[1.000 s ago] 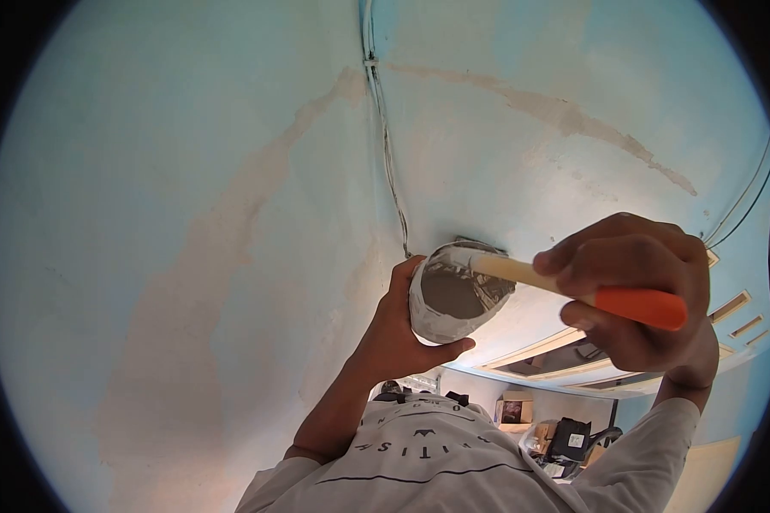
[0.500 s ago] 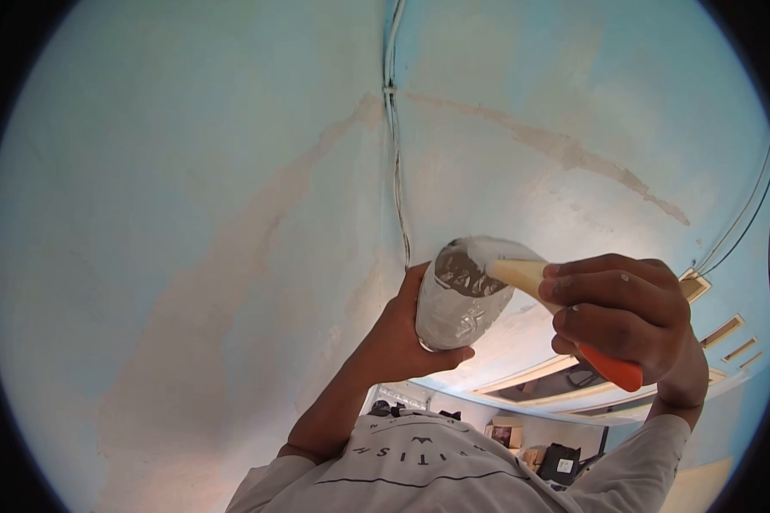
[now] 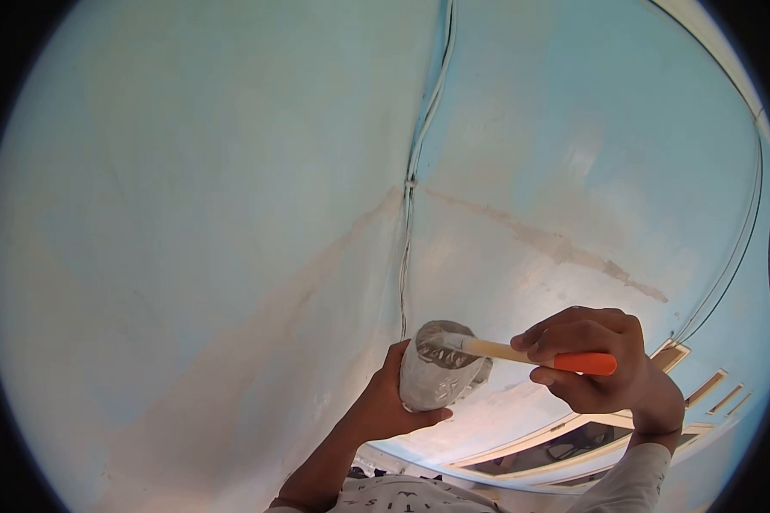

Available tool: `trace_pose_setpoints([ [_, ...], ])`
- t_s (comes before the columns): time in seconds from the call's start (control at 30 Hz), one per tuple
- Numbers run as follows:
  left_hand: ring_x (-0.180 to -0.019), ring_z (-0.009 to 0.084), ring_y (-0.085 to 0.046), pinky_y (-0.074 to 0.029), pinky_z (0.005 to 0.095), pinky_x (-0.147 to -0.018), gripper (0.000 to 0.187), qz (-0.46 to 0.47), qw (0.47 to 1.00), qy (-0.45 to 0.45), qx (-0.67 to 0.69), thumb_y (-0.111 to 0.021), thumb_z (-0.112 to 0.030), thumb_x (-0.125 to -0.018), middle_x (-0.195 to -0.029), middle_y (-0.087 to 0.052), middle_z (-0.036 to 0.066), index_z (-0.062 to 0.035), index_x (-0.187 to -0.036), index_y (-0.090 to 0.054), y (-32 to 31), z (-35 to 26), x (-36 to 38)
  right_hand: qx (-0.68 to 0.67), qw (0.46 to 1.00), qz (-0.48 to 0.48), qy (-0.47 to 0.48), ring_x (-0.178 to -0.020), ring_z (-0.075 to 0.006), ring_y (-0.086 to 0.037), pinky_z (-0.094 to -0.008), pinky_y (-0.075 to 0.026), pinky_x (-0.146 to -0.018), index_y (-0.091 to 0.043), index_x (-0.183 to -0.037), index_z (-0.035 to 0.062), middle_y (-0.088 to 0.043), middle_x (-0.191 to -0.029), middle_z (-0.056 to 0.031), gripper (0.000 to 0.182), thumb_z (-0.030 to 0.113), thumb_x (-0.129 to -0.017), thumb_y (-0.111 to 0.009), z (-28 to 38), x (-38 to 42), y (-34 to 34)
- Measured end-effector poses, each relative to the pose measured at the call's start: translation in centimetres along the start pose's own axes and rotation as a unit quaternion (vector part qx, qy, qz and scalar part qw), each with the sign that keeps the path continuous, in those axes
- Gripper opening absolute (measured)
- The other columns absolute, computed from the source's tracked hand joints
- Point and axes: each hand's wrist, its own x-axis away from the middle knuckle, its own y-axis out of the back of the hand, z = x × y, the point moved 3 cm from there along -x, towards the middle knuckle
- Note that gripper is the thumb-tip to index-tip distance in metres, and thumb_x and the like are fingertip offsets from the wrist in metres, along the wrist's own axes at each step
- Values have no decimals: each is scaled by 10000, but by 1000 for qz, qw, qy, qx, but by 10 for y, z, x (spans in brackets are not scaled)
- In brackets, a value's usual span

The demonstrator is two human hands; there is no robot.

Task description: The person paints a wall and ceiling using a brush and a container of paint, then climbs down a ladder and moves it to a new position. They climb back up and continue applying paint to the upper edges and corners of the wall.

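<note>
1. Just below the middle of the frame we see the cup (image 3: 441, 382), tilted so that its round mouth turns towards us; its outside is pale grey and smeared.
2. We find the left hand (image 3: 381, 403) to the left of the cup, curled around it – a finger lies along the left side and the thumb reaches under the lower edge.
3. Inside the mouth we can make out grey paste (image 3: 439, 332), with some of it streaked around the rim.
4. To the right, we see the right hand (image 3: 595, 355) pinching the tool (image 3: 492, 349) between thumb and fingers; its handle is pale with an orange end, which points right.
5. The tool's head reaches left over the mouth of the cup – we cannot tell how deep it goes.
6. Behind the hands we look at blue walls (image 3: 205, 171), and a pale cable (image 3: 428, 111) runs from the top centre down towards the cup.
7. Rough greyish strips slope away from that cable, one to the lower left and one to the right.
8. At the lower right we see a framed window (image 3: 556, 449), and along the bottom edge, a light shirt (image 3: 411, 494).
</note>
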Motion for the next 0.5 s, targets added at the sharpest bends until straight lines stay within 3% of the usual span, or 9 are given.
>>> trace_pose_setpoints([
  [0.13,-1316,335,-551,-452,436,-1101,1123,-18,1000,6,8,-950,-365,-683,-1401,-538,229,-1,-1489,-259,10,-3,5,-9,1000,-3,4,-850,-255,-754,-320,-608,-699,-659,-1058,37,-740,-1012,-118,266,39,-832,-799,-1,-18,8],
  [0.23,-1303,272,-535,-468,423,-1062,1045,-33,999,24,-6,-970,-304,-669,-1378,-531,164,-24,-1438,-320,16,-2,5,3,997,-69,18,-915,-248,-746,-314,-591,-779,-653,-1062,3,-736,-1007,-148,224,-13,-860,-748,-13,-40,26],
  [0.27,-1302,274,-536,-469,423,-1062,1043,-38,999,24,-3,-969,-307,-673,-1375,-533,166,-24,-1438,-319,18,-3,5,-3,992,-122,25,-973,-218,-731,-311,-591,-797,-643,-1074,-12,-720,-995,-133,200,-28,-887,-711,-20,-47,29],
  [0.33,-1302,277,-537,-470,423,-1062,1040,-45,999,22,0,-967,-311,-676,-1372,-535,167,-25,-1438,-319,20,-2,7,-58,971,-217,-79,-965,-152,-691,-277,-602,-785,-603,-1091,-25,-657,-1010,-92,119,29,-986,-618,-28,-68,38],
  [0.4,-1313,334,-555,-452,440,-1103,1106,-35,999,30,-11,-945,-348,-695,-1401,-542,228,10,-1486,-262,22,2,7,-26,948,-311,-59,-952,-132,-678,-274,-610,-766,-583,-1120,-19,-667,-1002,-89,167,120,-1028,-598,-49,-98,54],
  [0.5,-1311,335,-558,-455,442,-1098,1107,-34,999,17,-9,-944,-355,-695,-1399,-542,232,14,-1484,-261,22,2,8,79,904,-419,12,-773,-145,-714,-273,-595,-696,-616,-1055,-20,-695,-904,-78,184,157,-1008,-635,-78,-146,79],
])
